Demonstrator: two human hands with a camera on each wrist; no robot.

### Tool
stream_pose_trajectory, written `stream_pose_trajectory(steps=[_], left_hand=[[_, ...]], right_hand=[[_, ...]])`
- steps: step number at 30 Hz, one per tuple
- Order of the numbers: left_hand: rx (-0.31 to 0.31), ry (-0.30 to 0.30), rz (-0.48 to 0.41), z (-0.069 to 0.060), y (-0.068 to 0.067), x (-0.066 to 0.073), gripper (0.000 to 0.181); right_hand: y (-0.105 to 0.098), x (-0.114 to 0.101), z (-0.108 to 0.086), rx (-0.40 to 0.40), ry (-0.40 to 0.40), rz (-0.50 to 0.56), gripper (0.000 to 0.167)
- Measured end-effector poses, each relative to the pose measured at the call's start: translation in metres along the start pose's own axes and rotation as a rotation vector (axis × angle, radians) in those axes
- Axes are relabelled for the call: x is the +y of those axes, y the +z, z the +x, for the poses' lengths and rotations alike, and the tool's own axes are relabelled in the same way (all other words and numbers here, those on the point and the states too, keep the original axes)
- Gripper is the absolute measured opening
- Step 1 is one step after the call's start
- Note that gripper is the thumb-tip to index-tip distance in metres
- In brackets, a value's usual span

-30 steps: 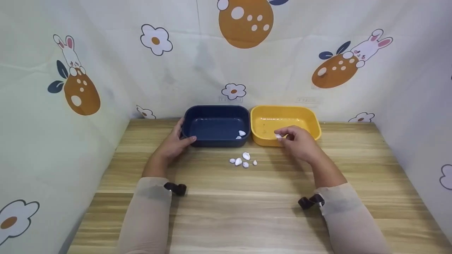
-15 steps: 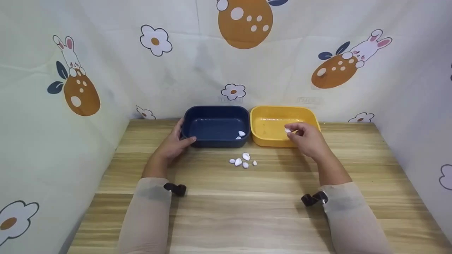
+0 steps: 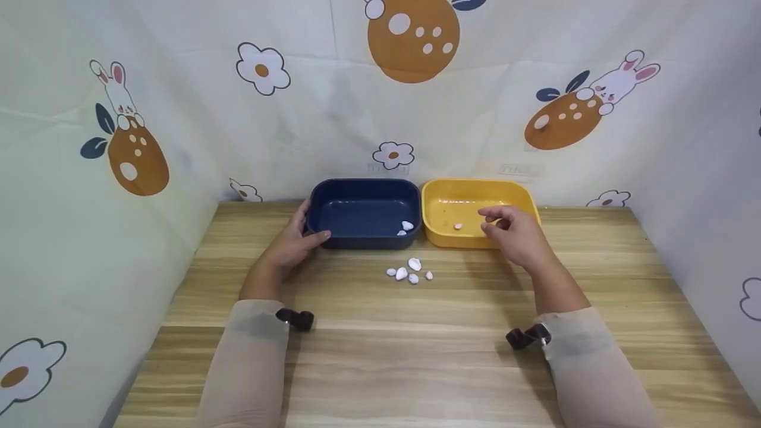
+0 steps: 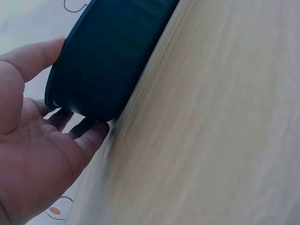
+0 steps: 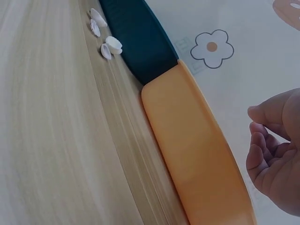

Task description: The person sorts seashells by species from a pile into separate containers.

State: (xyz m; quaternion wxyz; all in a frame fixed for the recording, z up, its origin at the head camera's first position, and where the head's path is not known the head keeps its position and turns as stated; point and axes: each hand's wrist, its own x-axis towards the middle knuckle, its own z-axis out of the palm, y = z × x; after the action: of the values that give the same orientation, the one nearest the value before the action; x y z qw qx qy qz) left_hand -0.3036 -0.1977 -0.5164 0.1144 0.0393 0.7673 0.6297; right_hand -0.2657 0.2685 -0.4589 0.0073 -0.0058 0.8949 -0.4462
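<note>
The left hand grips the left end of a dark blue tub, thumb on its front rim; the left wrist view shows the fingers around the tub's end. Two white shells lie in its right corner. Over a yellow tub is the right hand, thumb and forefinger a little apart with nothing between them. Below and left of it, one small shell lies in the yellow tub. Several white shells are grouped on the table in front of the tubs.
The two tubs stand side by side at the back of the wooden table. Behind them hangs a printed cloth, which also covers both sides. A black wrist device is on each sleeve.
The right hand moved right and slightly back over the yellow tub and let go of a shell, which now lies inside. The left hand has stayed on the blue tub.
</note>
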Motion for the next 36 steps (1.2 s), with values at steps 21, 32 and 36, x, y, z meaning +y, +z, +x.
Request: stream_pose_trajectory(steps=[21, 32, 36], left_hand=[[0.006, -0.007, 0.027, 0.001, -0.001, 0.0, 0.099], [0.01, -0.027, 0.031, 0.002, -0.002, 0.0, 0.099], [0.012, -0.037, 0.034, 0.001, -0.002, 0.0, 0.1]], right_hand=[[0.052, -0.026, -0.021, -0.187, -0.135, 0.024, 0.03], [0.069, -0.022, -0.024, -0.255, -0.18, 0.008, 0.028], [0.076, -0.019, -0.024, -0.287, -0.153, 0.028, 0.028]])
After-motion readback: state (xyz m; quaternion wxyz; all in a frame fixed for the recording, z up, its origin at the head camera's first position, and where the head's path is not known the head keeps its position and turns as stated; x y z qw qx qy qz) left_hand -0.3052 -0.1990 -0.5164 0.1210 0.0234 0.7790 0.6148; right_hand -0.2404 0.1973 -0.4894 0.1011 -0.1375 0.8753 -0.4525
